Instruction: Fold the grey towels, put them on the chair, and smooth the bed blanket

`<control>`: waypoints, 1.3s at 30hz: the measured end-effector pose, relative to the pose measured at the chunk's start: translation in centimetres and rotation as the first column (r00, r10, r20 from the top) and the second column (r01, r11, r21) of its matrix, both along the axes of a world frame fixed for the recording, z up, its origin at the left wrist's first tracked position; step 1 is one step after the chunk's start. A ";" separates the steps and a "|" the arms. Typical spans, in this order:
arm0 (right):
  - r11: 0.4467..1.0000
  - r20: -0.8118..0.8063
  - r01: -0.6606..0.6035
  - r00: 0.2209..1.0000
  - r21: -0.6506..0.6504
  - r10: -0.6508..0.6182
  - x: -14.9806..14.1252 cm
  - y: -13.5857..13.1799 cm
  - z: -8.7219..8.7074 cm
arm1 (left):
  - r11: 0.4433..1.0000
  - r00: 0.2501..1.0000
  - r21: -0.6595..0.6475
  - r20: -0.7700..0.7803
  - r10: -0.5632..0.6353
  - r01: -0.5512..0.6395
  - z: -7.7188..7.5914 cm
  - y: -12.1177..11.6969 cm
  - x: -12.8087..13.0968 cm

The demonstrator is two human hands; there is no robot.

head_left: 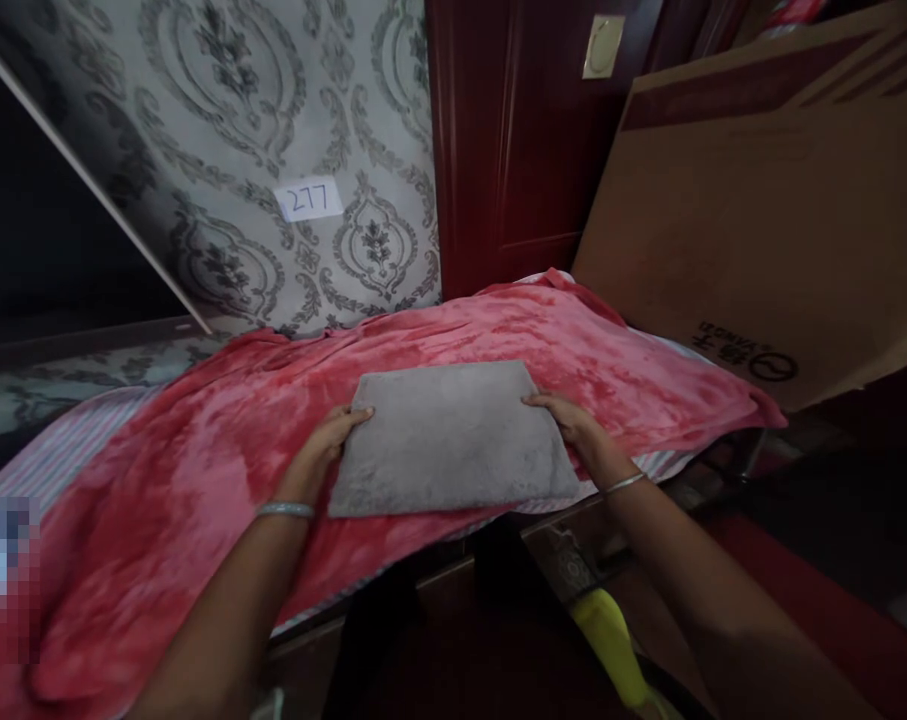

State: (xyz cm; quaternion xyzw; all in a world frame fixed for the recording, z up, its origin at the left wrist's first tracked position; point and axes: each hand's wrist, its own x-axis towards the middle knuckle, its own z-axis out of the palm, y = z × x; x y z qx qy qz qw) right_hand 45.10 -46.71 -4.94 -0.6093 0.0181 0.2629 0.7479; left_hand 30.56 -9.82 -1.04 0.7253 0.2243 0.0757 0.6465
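A flat, roughly rectangular grey plush cloth lies over the red blanket, right in front of me. My left hand grips its left edge, thumb on top and fingers tucked beneath. At the opposite edge, my right hand holds the cloth the same way, its thumb pressed on the upper right side. The fingers of both hands are partly hidden under the fabric. Whether the cloth is a single piece or folded, I cannot tell.
A large cardboard box leans at the right, beside a dark red door. Patterned wallpaper bears a paper label. A dark panel stands at left. Below the bed edge is a yellow object. Striped bedding shows under the blanket.
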 end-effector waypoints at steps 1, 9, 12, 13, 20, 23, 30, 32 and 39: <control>1.000 0.013 0.006 1.000 0.004 -0.006 0.0 0.0 -0.7 | 1.000 1.000 -0.019 0.008 0.010 -0.010 -0.9 0.0 -0.1; 0.998 0.073 0.058 0.996 0.005 -0.058 0.2 0.3 -1.8 | 0.996 0.998 -0.072 0.047 0.046 -0.043 -3.1 0.7 -0.2; 0.998 0.089 0.069 0.994 -0.006 -0.069 0.1 0.4 -1.6 | 0.996 0.995 -0.069 0.078 0.059 -0.053 -3.2 0.7 -0.5; 0.997 0.090 0.072 0.993 -0.006 -0.071 0.0 0.4 -1.5 | 0.996 0.995 -0.077 0.086 0.058 -0.051 -3.3 0.6 -0.6; 0.997 0.032 0.078 0.996 -0.026 -0.077 -0.8 0.6 -1.2 | 0.994 0.996 -0.102 0.085 -0.030 0.038 -2.6 0.0 -1.3; 0.999 0.079 0.036 0.996 -0.023 -0.034 -1.1 0.3 -1.0 | 0.994 0.995 -0.085 0.069 -0.067 0.073 -2.4 0.0 -1.3; 0.999 0.179 0.048 0.983 -0.012 -0.045 -1.0 0.2 -1.1 | 0.998 0.997 -0.057 0.072 -0.028 0.032 -2.7 0.1 -1.1; 0.996 0.172 0.083 0.982 -0.007 -0.081 -1.0 0.4 -1.3 | 0.997 0.997 -0.069 0.079 -0.026 0.031 -2.6 0.0 -1.2; 0.995 0.182 0.093 0.979 0.032 -0.097 -0.8 0.6 -1.5 | 0.997 0.997 -0.078 0.080 -0.022 0.028 -2.0 -0.5 -1.6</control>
